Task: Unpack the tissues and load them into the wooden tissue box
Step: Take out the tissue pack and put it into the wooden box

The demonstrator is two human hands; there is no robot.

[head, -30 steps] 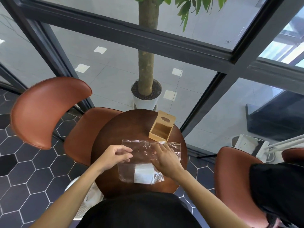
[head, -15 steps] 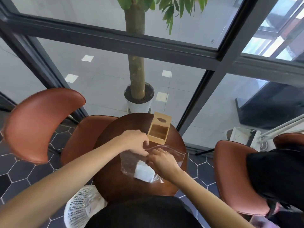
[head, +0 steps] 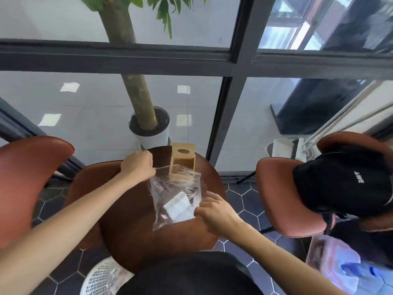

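A clear plastic bag point(head: 170, 186) lies stretched on the round dark wooden table point(head: 131, 226), with a white tissue pack point(head: 177, 206) inside its lower part. My left hand point(head: 138, 166) is closed on the bag's upper left corner and pulls it away to the left. My right hand point(head: 212, 209) grips the bag's lower right edge beside the tissues. The wooden tissue box point(head: 182, 159) stands upright at the table's far edge, its oval hole facing up, partly behind the bag's top.
Brown leather chairs stand at the left point(head: 27, 184) and right point(head: 287, 199); a black bag point(head: 344, 182) sits on the right one. A potted tree point(head: 148, 126) stands behind the glass. A white mesh basket point(head: 104, 277) is on the floor, lower left.
My left hand has moved up and left, pulling the bag's corner taut. My right hand has shifted down to the right edge. The camera view has tilted up.
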